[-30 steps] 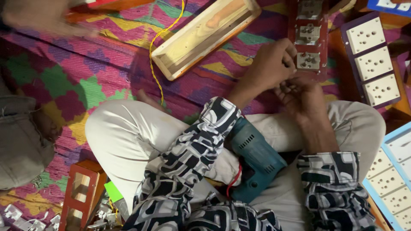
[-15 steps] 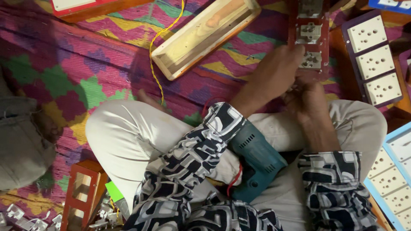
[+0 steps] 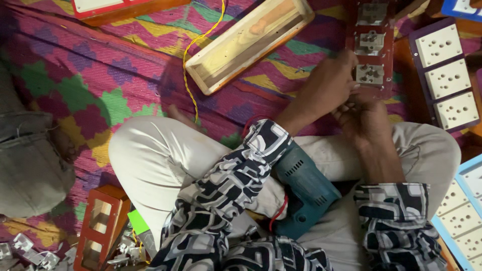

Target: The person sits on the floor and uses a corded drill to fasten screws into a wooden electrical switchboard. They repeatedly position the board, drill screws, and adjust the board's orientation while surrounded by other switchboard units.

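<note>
A socket [image 3: 370, 74] at the red panel's [image 3: 351, 30] near end is being fitted, pinched by the left hand [image 3: 329, 85], right hand [image 3: 362, 118] curled beneath; steady alignment seems needed next.

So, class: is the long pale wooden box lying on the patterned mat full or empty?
Empty. The long pale wooden box lies open side up, showing only bare wood inside; a yellow wire runs beside it.

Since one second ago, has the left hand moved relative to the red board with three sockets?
Yes. The left hand has moved up toward the red board and now touches its lowest socket; earlier it was just below it.
</note>
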A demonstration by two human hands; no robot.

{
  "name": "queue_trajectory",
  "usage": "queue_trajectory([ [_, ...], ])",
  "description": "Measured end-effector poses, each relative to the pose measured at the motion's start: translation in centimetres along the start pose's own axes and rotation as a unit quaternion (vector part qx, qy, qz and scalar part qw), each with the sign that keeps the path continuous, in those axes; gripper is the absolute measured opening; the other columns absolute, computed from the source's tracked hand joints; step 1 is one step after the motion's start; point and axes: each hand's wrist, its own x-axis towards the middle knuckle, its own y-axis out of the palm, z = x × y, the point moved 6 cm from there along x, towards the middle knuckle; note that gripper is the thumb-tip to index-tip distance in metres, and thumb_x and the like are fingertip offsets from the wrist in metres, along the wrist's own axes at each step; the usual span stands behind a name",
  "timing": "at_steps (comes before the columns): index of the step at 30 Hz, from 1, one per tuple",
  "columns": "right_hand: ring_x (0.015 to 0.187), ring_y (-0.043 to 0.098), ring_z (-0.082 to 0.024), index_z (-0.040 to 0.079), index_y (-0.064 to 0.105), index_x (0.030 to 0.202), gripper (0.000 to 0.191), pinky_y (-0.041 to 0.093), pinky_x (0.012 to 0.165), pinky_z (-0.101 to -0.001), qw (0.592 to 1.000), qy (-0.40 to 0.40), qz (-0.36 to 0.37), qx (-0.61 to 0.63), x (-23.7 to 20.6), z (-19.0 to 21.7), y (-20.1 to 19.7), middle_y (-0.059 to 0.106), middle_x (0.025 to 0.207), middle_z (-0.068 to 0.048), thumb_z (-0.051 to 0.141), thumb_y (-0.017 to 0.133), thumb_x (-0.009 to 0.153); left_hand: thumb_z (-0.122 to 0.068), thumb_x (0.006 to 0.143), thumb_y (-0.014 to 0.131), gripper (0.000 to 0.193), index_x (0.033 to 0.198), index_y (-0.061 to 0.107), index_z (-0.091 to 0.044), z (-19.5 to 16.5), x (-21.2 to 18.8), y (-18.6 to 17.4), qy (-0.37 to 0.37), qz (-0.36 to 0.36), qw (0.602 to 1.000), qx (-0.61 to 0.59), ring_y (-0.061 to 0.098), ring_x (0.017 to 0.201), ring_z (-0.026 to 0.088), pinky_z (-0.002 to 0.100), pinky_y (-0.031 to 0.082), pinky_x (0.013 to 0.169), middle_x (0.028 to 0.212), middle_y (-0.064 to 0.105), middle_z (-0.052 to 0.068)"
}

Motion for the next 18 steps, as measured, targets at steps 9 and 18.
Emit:
queue_trajectory([
  [9,0.085,0.061,-0.017,0.000,0.063,0.110,0.019,0.058,0.093,-0.0380,1.000,0.000,0.016,0.008,0.3,-0.1,-0.1,0.064,0.100,-0.008,-0.003,0.053,0.094,0.003,0.081,0.070,0.043,0.119,0.051,-0.001,1.3,0.3,0.8,0.031,0.006,0.998,-0.060,0.076,0.079,0.028,0.038,0.059,0.070,0.084,0.074,0.014],
  [18,0.086,0.064,-0.018,-0.001,0.064,0.107,0.014,0.059,0.092,-0.0388,0.999,0.017,-0.016,0.028,0.6,-0.1,-1.6,0.066,0.093,-0.009,0.002,0.058,0.095,-0.001,0.088,0.073,0.039,0.123,0.056,-0.003,2.1,0.9,-1.8,0.025,0.002,0.996,-0.090,0.076,0.089,0.019,0.032,0.063,0.077,0.102,0.074,0.012],
])
